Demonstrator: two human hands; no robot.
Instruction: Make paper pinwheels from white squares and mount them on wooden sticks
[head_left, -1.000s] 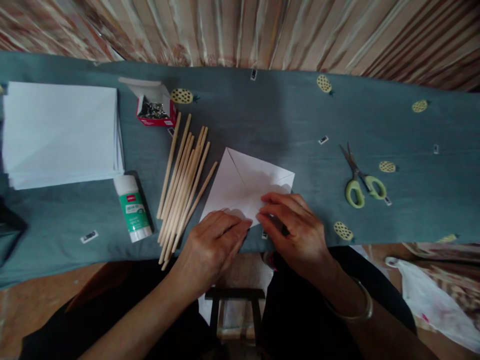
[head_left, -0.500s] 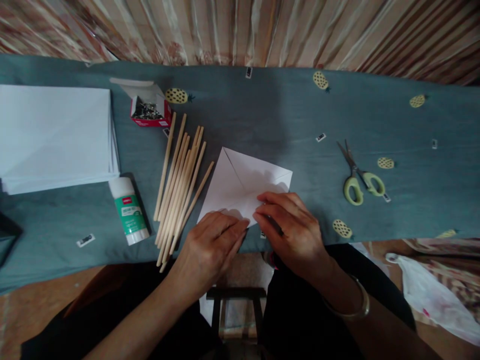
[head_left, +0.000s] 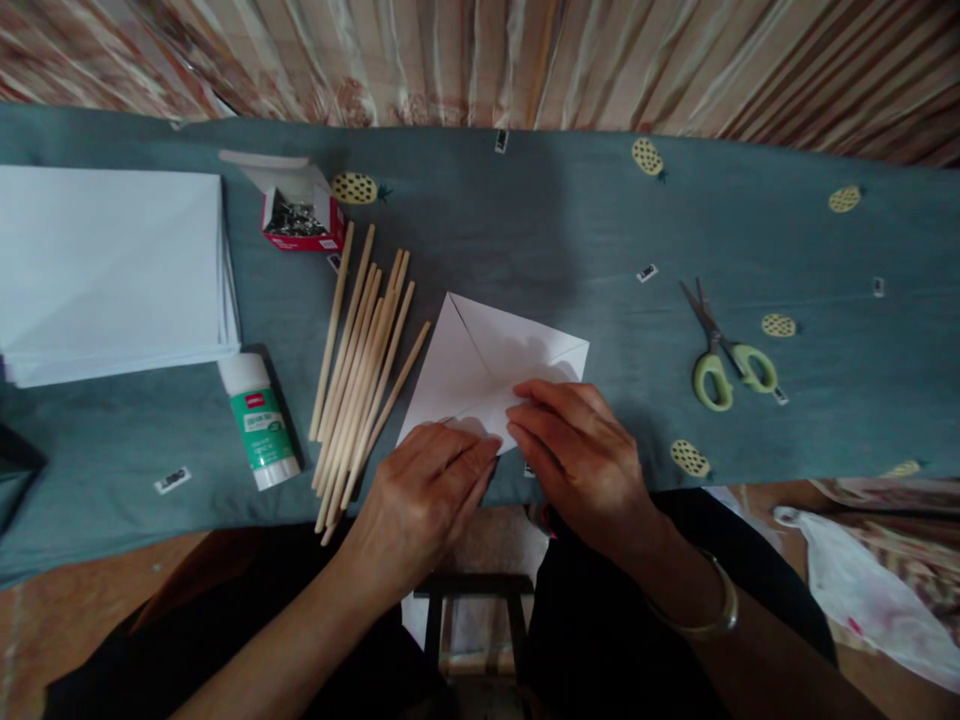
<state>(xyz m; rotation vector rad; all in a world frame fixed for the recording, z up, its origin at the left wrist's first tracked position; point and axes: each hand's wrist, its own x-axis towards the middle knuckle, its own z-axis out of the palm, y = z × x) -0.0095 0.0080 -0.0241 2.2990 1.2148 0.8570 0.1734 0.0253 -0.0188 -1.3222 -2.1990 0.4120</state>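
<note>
A folded white paper sheet [head_left: 491, 365] lies on the teal cloth near the table's front edge. My left hand [head_left: 424, 490] rests on its near left corner with fingers together, pressing down. My right hand [head_left: 581, 460] lies over the near right part, fingers stretched flat along a fold. Both hands hide the sheet's near edge. A bundle of wooden sticks [head_left: 364, 365] lies just left of the sheet.
A glue stick [head_left: 259, 420] lies left of the wooden sticks. A stack of white paper [head_left: 112, 270] sits at the far left, a red box of pins [head_left: 300, 215] behind the sticks. Green-handled scissors [head_left: 720, 355] lie at the right. A white plastic bag [head_left: 862, 590] lies on the floor.
My right hand's fingers have slid slightly left along the fold. The left hand and the sheet stay where they were.
</note>
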